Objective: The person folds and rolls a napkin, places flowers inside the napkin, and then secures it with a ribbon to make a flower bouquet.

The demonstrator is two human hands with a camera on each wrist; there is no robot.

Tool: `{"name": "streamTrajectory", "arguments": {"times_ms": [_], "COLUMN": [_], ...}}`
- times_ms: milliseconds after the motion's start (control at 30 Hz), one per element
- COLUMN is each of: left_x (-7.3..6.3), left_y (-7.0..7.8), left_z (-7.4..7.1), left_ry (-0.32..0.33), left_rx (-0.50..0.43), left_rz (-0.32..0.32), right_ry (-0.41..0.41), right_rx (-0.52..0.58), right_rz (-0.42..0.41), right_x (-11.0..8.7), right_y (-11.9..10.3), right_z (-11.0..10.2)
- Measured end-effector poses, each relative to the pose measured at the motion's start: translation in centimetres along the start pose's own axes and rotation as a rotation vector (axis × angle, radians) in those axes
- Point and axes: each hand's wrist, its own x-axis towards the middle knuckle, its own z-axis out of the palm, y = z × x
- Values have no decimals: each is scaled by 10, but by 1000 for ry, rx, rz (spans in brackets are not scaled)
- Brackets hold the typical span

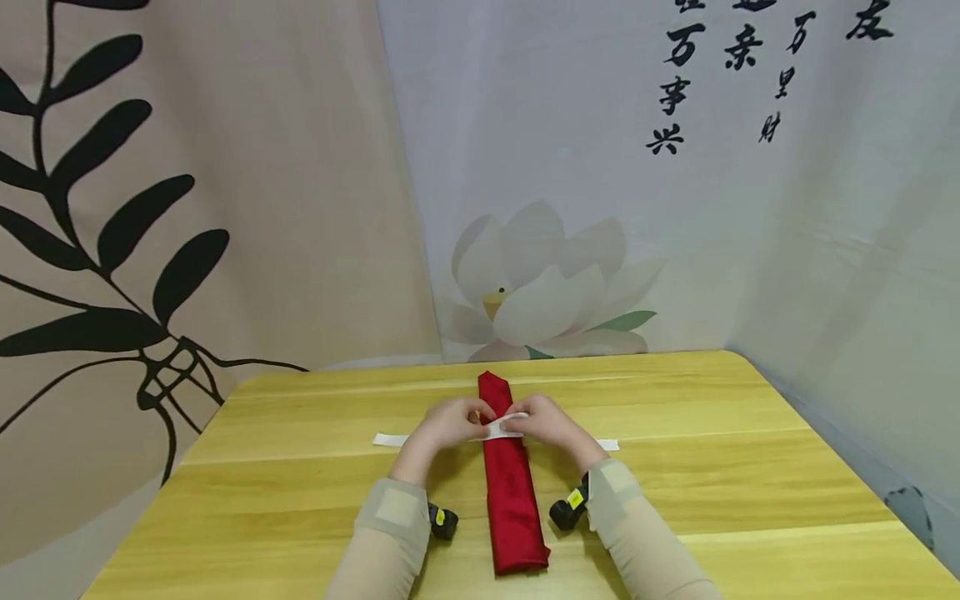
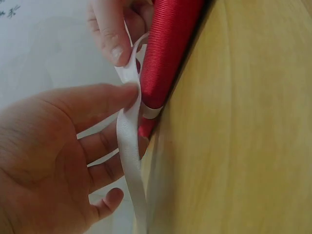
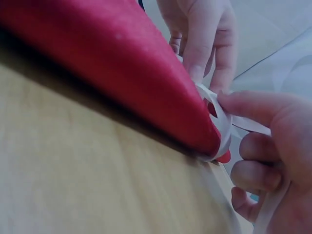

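A folded bundle of red cloth (image 1: 513,508) lies lengthwise on the table, its far end narrower. Around its upper part runs a white ribbon (image 1: 504,428), whose two tails stretch out left and right over the wood. My left hand (image 1: 455,422) pinches the ribbon from the left, thumb on top of the band in the left wrist view (image 2: 129,141). From the right, my right hand (image 1: 551,427) pinches it too, with the other fingers curled in the right wrist view. Both hands meet above the cloth, fingertips close together where the ribbon crosses.
The wooden table (image 1: 712,467) spreads out on both sides of the cloth. Behind it hangs a pale curtain (image 1: 570,167) with a printed flower, leaves and writing. A black wrist camera (image 1: 567,512) sits under the right forearm, another (image 1: 443,523) by the left.
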Motion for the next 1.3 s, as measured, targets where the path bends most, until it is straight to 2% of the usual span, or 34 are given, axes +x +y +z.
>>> {"name": "streamTrajectory", "arguments": {"times_ms": [233, 400, 600, 900, 1100, 1300], "left_x": [3, 5, 4, 3, 5, 5], "left_y": [-5, -7, -6, -7, -8, -11], "left_z": [2, -2, -3, 1, 1, 4], "left_ry": [-78, -58, -28, -8, 14, 29], "left_rx": [-108, -157, -112, -114, -88, -80], "left_rz": [29, 34, 8, -21, -47, -66], "right_ry": [-21, -4, -9, -18, -48, -57], "right_rx": [-10, -6, -7, -5, 11, 102], "right_rz": [-4, -12, 7, 12, 1, 60], "right_x": [1, 4, 5, 3, 1, -8], "right_y": [5, 3, 4, 4, 8, 17], "right_z": [-5, -8, -6, -5, -19, -41]}}
